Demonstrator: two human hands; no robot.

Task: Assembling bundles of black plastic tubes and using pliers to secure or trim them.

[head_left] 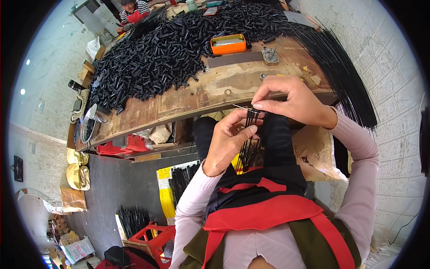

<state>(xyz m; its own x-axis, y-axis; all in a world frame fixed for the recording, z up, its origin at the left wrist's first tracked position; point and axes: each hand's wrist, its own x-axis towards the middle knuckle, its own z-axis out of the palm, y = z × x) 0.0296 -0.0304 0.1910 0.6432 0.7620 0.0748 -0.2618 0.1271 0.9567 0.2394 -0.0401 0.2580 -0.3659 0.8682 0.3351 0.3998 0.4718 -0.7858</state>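
My left hand (228, 141) is closed around a bundle of thin black rods (249, 154), much like umbrella ribs, which hang down over my lap. At the top of the bundle, the thumb and forefinger of my right hand (291, 99) pinch together. What lies between those fingertips is too small and dark to make out. A thin pale wire (239, 106) sticks out to the left at the bundle's upper end, just above my left fingers. Both hands are close together in front of the table's near edge.
A large heap of short black tubular pieces (156, 62) covers much of the wooden table (179, 101). Near it are an orange tin (228, 44) and a small tray (270, 56). Long black rods (345, 74) overhang the right end. A red crate (156, 240) stands at lower left; a person (133, 12) sits far off.
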